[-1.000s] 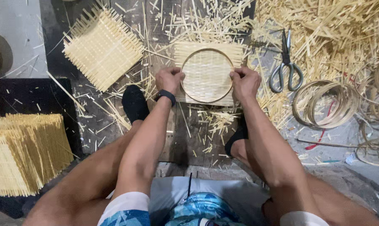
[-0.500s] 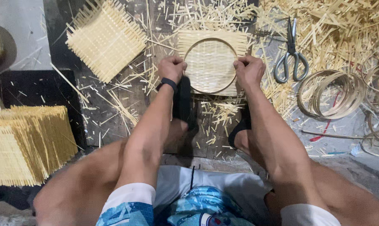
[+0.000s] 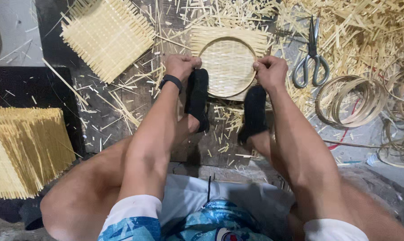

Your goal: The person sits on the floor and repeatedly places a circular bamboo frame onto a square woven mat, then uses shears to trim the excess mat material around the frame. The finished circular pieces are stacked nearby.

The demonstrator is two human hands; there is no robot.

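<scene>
I see the left hand point(image 3: 180, 66) and the right hand point(image 3: 270, 71) both curled tight on the round bamboo hoop point(image 3: 227, 67), one at each side of its rim. The hoop lies flat on a square woven bamboo mat point(image 3: 251, 40), on the dark wooden floor boards point(image 3: 135, 98) straight ahead of me, among scattered bamboo splinters point(image 3: 121, 107).

Compared with a second ago, both feet have come up towards the work. The left foot in its black sock point(image 3: 196, 96) now sits just under the left hand, its toe touching the hoop's near-left edge; earlier it lay lower down, well clear of the hoop. The right foot in a black sock point(image 3: 254, 111) has also risen and now stands right beneath the right hand, at the mat's near edge. The hands have kept their grip on the same two sides of the hoop throughout, and the hoop and mat hold the same place on the floor.

Around them: a second woven square point(image 3: 107, 35) lies upper left, apart from the work. A stack of woven pieces point(image 3: 25, 151) sits at far left. Scissors point(image 3: 311, 60) lie to the right of the mat, with loose bamboo rings point(image 3: 351, 100) beyond and a heap of bamboo strips point(image 3: 367, 27) behind.
</scene>
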